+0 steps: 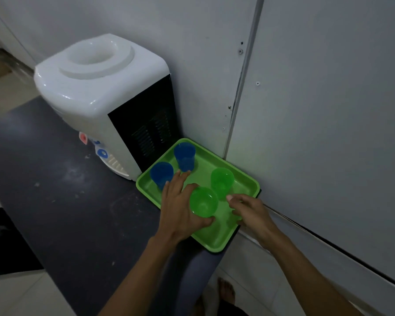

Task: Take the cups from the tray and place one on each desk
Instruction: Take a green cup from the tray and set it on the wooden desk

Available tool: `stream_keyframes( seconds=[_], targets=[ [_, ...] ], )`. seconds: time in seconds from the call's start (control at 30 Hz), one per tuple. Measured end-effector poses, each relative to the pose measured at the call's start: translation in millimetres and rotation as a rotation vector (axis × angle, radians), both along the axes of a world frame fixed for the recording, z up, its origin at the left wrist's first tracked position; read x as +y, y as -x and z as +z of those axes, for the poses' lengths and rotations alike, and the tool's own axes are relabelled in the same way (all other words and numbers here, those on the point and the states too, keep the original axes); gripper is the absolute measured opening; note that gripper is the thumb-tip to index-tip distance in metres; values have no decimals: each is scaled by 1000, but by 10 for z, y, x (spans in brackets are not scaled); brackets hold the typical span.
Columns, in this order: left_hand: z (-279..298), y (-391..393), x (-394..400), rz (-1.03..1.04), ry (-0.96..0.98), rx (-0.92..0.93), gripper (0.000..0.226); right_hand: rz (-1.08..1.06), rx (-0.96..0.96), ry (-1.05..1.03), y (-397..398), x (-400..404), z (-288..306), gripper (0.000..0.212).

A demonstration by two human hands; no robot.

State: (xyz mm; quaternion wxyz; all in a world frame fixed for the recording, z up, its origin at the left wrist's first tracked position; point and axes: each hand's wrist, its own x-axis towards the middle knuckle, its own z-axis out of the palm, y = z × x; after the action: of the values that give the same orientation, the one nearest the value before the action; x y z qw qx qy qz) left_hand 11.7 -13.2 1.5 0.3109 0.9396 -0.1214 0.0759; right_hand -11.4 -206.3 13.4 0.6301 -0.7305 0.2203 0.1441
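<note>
My left hand [180, 208] is wrapped around the near green cup [203, 201], thumb at its near side and fingers round its far side, gripping it over the tray [217, 241]. My right hand [249, 213] hangs over the tray's right edge with its fingers loosely curled and spread, holding nothing. The second green cup [222, 180] stands upright on the tray just beyond the gripped one. Two blue cups stand at the tray's far-left side: one [162, 173] just off my left fingertips, the other [184, 156] behind it, toward the far corner. The tray sits on a dark counter [66, 201], touching the base of a white dispenser [100, 87] on its left and against the wall [328, 110] on its right.
</note>
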Motion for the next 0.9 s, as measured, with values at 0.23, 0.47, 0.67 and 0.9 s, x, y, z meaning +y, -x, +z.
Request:
stream_keyframes(
  seconds=[0.23, 0.47, 0.67, 0.9],
  targets=[
    [369, 266, -129, -138, -5, -74, 85, 25, 149, -191, 436, 73, 157, 65],
    [549, 545, -346, -300, -49, -136, 88, -31, 77, -274, 1003, -58, 334, 55],
    [692, 913, -767, -471, -78, -146, 86, -194, 25, -283, 1598, -342, 445, 40],
    [874, 1643, -1439, -714, -76, -163, 89, -418, -69, -262, 2663, -798, 576, 42]
  ],
)
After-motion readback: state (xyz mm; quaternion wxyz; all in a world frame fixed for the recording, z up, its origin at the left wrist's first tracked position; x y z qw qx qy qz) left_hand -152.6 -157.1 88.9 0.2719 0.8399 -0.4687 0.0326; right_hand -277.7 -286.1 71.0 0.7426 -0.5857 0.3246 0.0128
